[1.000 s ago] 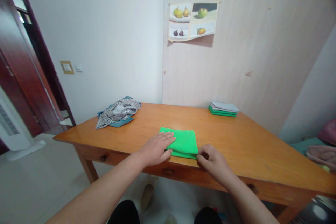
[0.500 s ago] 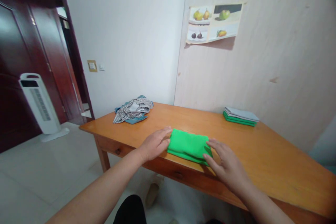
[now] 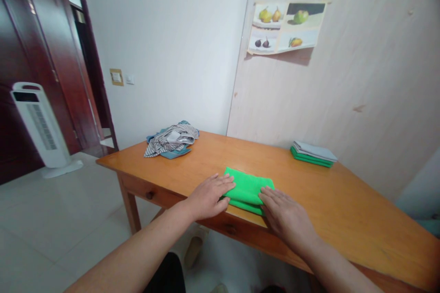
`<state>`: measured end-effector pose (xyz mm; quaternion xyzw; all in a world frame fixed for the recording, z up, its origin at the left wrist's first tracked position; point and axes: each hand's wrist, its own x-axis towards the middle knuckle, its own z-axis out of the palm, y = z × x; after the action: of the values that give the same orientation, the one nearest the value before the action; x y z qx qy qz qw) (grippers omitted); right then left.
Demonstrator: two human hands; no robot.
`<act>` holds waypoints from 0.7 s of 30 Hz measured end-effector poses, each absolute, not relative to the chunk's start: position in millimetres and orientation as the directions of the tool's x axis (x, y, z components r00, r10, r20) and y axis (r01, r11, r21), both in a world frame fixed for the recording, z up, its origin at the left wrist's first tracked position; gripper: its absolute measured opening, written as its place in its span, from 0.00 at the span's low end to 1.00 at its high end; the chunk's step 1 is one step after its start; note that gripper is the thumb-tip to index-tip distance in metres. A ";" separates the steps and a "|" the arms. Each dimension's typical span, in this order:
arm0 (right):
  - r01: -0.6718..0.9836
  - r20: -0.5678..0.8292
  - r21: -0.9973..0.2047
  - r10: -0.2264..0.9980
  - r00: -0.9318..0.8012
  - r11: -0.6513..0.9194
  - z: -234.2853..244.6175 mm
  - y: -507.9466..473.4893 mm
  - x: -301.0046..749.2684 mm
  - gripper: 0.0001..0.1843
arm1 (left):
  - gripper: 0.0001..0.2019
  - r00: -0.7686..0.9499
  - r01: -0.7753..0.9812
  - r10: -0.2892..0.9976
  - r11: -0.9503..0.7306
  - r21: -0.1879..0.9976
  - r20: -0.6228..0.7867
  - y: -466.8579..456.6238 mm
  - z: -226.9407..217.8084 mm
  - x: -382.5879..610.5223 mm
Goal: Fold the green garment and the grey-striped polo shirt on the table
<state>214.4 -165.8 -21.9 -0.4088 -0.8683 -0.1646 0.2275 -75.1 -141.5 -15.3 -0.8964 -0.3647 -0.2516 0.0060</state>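
Observation:
A folded bright green cloth (image 3: 248, 186) lies near the front edge of the wooden table, its layers showing along the near side. My left hand (image 3: 209, 197) rests on the cloth's left end, fingers laid flat on top and the thumb apart at the near edge. Across the right end lies my right hand (image 3: 287, 213), its fingers stretched over the top and its thumb hidden. Both hands touch the cloth, which stays on the table.
On the wooden table (image 3: 343, 215), a crumpled pile of striped and blue fabric (image 3: 173, 139) lies at the back left. A folded grey and green stack (image 3: 312, 153) sits at the back right. A white tower fan (image 3: 41, 128) stands on the floor at left.
Both hands have moved inward from the cloth's sides, and their fingers now lie on top of it. The view has shifted slightly.

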 end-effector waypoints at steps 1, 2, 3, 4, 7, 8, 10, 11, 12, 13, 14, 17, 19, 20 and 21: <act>0.785 0.531 0.116 0.630 -0.566 0.608 -24.0 -166.0 215.5 0.20 | 0.25 0.611 0.655 0.647 -0.737 0.167 0.456 -141.1 -16.3 -76.1; 0.785 0.534 0.130 0.624 -0.571 0.606 -26.3 -166.3 216.6 0.20 | 0.25 0.616 0.653 0.643 -0.740 0.160 0.455 -140.8 -17.3 -76.9; 0.782 0.538 0.140 0.616 -0.575 0.607 -28.8 -166.8 217.5 0.20 | 0.24 0.622 0.652 0.637 -0.743 0.151 0.455 -140.5 -18.4 -77.6; 0.779 0.545 0.145 0.608 -0.577 0.610 -31.4 -167.6 218.1 0.20 | 0.24 0.628 0.649 0.631 -0.747 0.141 0.456 -140.4 -19.5 -78.1; 0.781 0.564 0.142 0.598 -0.569 0.609 -36.3 -171.4 218.4 0.20 | 0.24 0.639 0.643 0.612 -0.757 0.114 0.466 -140.5 -21.6 -78.3; 0.782 0.560 0.142 0.602 -0.569 0.607 -36.0 -173.3 218.1 0.21 | 0.24 0.639 0.642 0.609 -0.759 0.111 0.470 -141.0 -21.4 -78.2; 0.787 0.531 0.132 0.627 -0.570 0.603 -31.3 -177.3 217.2 0.20 | 0.24 0.639 0.640 0.607 -0.760 0.112 0.472 -142.7 -19.1 -77.7; 0.793 0.510 0.115 0.649 -0.564 0.598 -26.7 -179.1 216.9 0.21 | 0.24 0.640 0.636 0.607 -0.762 0.118 0.472 -143.7 -16.8 -77.4; 0.804 0.490 0.084 0.678 -0.548 0.589 -20.8 -180.6 216.6 0.22 | 0.24 0.637 0.633 0.608 -0.763 0.128 0.474 -144.6 -14.0 -77.1; 0.820 0.474 0.039 0.712 -0.518 0.571 -13.9 -181.4 216.4 0.23 | 0.23 0.632 0.631 0.610 -0.763 0.141 0.478 -145.0 -10.7 -76.8; 0.839 0.465 -0.015 0.747 -0.476 0.544 -6.1 -181.3 215.9 0.24 | 0.23 0.621 0.631 0.616 -0.760 0.158 0.485 -144.7 -7.3 -76.3; 0.885 0.461 -0.169 0.828 -0.319 0.434 18.3 -175.5 211.1 0.28 | 0.22 0.562 0.647 0.644 -0.733 0.209 0.518 -137.5 2.7 -72.8; 0.900 0.461 -0.215 0.852 -0.250 0.380 32.3 -167.2 203.1 0.31 | 0.23 0.519 0.671 0.668 -0.705 0.230 0.533 -127.7 8.2 -67.2; 0.903 0.458 -0.221 0.857 -0.236 0.367 37.8 -162.1 197.5 0.32 | 0.24 0.500 0.687 0.683 -0.687 0.236 0.532 -122.1 10.6 -63.2; 0.905 0.453 -0.220 0.860 -0.235 0.363 41.9 -156.6 191.0 0.33 | 0.24 0.486 0.705 0.700 -0.668 0.237 0.524 -116.6 12.9 -58.4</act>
<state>191.0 -156.6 41.9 -0.5625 -0.7846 -0.0439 0.2572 -58.4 -116.6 12.9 -0.8620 -0.4074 -0.3014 0.0048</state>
